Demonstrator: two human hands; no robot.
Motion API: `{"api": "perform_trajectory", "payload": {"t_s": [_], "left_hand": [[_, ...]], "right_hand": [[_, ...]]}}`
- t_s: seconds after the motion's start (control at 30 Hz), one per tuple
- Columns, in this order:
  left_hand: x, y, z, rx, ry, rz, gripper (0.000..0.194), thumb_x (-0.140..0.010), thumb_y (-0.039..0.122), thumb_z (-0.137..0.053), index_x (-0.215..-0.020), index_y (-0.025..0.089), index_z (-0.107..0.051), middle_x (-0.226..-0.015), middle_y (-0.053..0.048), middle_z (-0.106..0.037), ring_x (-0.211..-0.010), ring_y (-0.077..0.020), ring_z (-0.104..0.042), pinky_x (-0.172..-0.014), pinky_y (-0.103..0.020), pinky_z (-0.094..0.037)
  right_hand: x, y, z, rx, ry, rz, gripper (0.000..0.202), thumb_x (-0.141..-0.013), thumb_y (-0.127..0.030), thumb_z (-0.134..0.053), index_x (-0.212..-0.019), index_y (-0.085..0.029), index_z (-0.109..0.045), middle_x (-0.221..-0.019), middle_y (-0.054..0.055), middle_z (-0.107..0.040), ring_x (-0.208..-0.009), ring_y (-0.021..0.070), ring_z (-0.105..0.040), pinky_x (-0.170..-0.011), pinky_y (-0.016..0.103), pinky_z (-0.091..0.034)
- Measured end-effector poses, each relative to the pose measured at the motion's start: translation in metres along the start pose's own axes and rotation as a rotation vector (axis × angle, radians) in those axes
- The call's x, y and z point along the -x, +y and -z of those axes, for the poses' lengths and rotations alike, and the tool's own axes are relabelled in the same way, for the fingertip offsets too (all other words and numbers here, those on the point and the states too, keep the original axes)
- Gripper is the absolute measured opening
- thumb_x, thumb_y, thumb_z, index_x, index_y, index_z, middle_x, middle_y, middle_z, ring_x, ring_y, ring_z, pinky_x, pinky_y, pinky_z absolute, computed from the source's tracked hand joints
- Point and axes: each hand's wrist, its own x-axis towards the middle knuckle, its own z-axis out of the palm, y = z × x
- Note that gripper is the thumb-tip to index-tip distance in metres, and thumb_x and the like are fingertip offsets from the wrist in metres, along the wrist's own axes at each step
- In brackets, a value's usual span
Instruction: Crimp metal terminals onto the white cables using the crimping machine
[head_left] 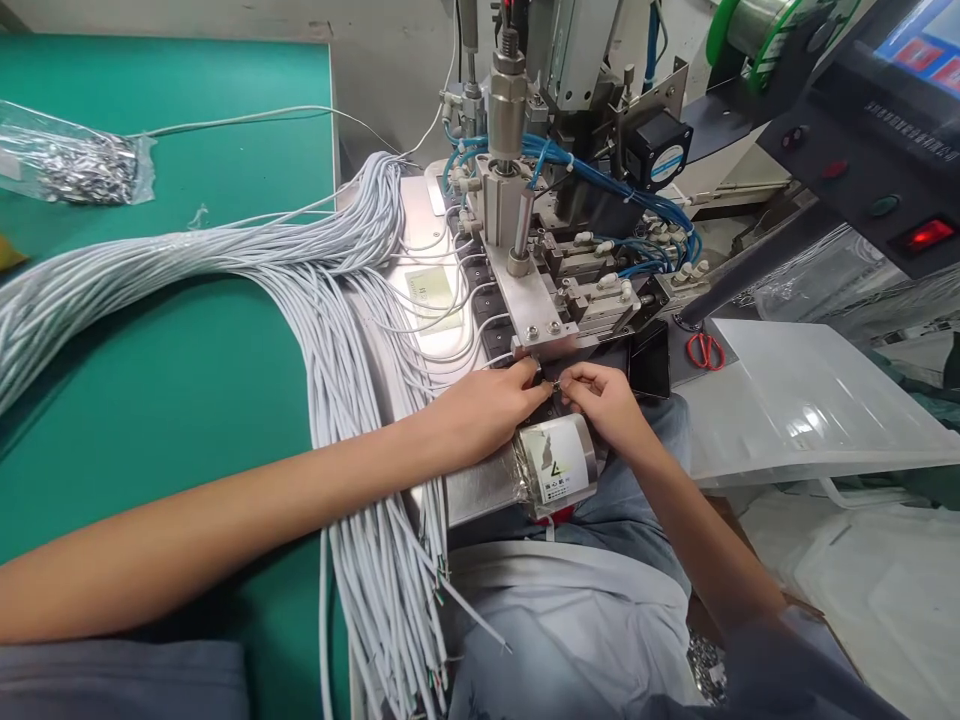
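Observation:
My left hand (499, 405) reaches to the front end of the machine (525, 300), its fingers bent together just below the metal plate. Beside it my right hand (604, 395) pinches at a small metal piece (556, 386) between the two hands; its shape is too small to tell. Under my hands sits a metal cylinder with a white label (559, 462). A large bundle of white cables (345, 370) spreads to the left of my hands, and several single cables run into the black holders along the machine.
On the green table (150, 420) lies a plastic bag of small metal parts (90, 168). Red scissors (705, 350) rest right of the machine, by a white tray (817, 400). A control box (877, 150) and a green spool (757, 30) stand at the upper right.

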Motion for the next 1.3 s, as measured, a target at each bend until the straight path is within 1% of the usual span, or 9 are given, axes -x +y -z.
{"api": "perform_trajectory", "payload": {"t_s": [0.17, 0.3, 0.47, 0.63, 0.77, 0.97, 1.17, 1.3], "left_hand": [[0.0, -0.0001, 0.0001, -0.009, 0.012, -0.004, 0.033, -0.079, 0.007, -0.046, -0.109, 0.012, -0.059, -0.091, -0.008, -0.056, -0.068, -0.0153, -0.061, -0.057, -0.026, -0.049], [0.0, -0.0007, -0.0002, -0.013, 0.014, -0.019, 0.029, -0.082, 0.008, -0.046, -0.108, 0.012, -0.059, -0.092, -0.009, -0.055, -0.069, -0.0158, -0.061, -0.057, -0.026, -0.049], [-0.0005, -0.0005, 0.0011, -0.045, -0.015, -0.026, 0.029, -0.083, 0.009, -0.045, -0.109, 0.012, -0.057, -0.094, -0.011, -0.055, -0.07, -0.0167, -0.061, -0.056, -0.026, -0.049], [-0.0007, 0.0007, 0.0023, -0.085, -0.046, -0.03, 0.028, -0.085, 0.007, -0.042, -0.109, 0.009, -0.055, -0.091, -0.011, -0.056, -0.07, -0.0171, -0.061, -0.058, -0.028, -0.049], [-0.0008, -0.0002, 0.0003, -0.098, -0.019, -0.063, 0.027, -0.085, 0.006, -0.041, -0.108, 0.008, -0.055, -0.089, -0.01, -0.056, -0.068, -0.0168, -0.06, -0.058, -0.028, -0.049], [-0.0006, -0.0018, -0.0033, -0.111, 0.055, -0.091, 0.024, -0.086, 0.008, -0.04, -0.102, 0.01, -0.057, -0.082, -0.007, -0.054, -0.065, -0.0159, -0.058, -0.056, -0.027, -0.048], [-0.0003, -0.0026, -0.0041, -0.087, 0.086, -0.093, 0.023, -0.085, 0.008, -0.041, -0.1, 0.011, -0.058, -0.082, -0.006, -0.053, -0.064, -0.0156, -0.057, -0.053, -0.027, -0.046], [-0.0001, -0.0035, -0.0058, -0.072, 0.106, -0.08, 0.023, -0.086, 0.01, -0.041, -0.099, 0.012, -0.059, -0.083, -0.007, -0.054, -0.063, -0.0149, -0.056, -0.051, -0.026, -0.045]], "right_hand": [[0.0023, -0.0056, 0.0015, 0.035, 0.0, 0.02, 0.019, -0.072, -0.034, -0.057, -0.065, -0.016, -0.056, -0.056, -0.002, -0.051, -0.052, 0.0089, -0.045, -0.05, 0.023, -0.037], [0.0035, -0.0065, 0.0039, 0.06, -0.03, 0.004, 0.017, -0.073, -0.031, -0.057, -0.064, -0.016, -0.056, -0.055, -0.003, -0.051, -0.051, 0.0083, -0.044, -0.052, 0.023, -0.038], [0.0001, -0.007, 0.0042, 0.036, -0.061, -0.015, 0.014, -0.07, -0.028, -0.055, -0.063, -0.016, -0.055, -0.054, -0.004, -0.051, -0.05, 0.0077, -0.043, -0.051, 0.023, -0.037], [-0.003, -0.0083, 0.0038, -0.007, -0.091, -0.058, 0.015, -0.069, -0.03, -0.056, -0.062, -0.016, -0.055, -0.052, -0.004, -0.049, -0.048, 0.0076, -0.042, -0.05, 0.023, -0.037], [-0.0012, -0.0072, 0.0049, -0.007, -0.075, -0.042, 0.017, -0.071, -0.031, -0.059, -0.063, -0.016, -0.057, -0.054, -0.004, -0.051, -0.049, 0.0079, -0.043, -0.05, 0.023, -0.038], [0.0045, -0.0033, 0.0054, 0.011, -0.03, -0.013, 0.019, -0.075, -0.034, -0.06, -0.068, -0.016, -0.059, -0.057, -0.003, -0.053, -0.052, 0.0084, -0.045, -0.051, 0.023, -0.038], [0.0049, -0.0029, 0.006, 0.006, -0.045, -0.032, 0.019, -0.075, -0.033, -0.06, -0.067, -0.016, -0.059, -0.057, -0.003, -0.053, -0.052, 0.0086, -0.044, -0.051, 0.023, -0.038], [0.003, -0.005, 0.0069, 0.007, -0.07, -0.028, 0.016, -0.075, -0.03, -0.06, -0.067, -0.016, -0.059, -0.057, -0.003, -0.053, -0.051, 0.0079, -0.044, -0.052, 0.022, -0.038]]}}
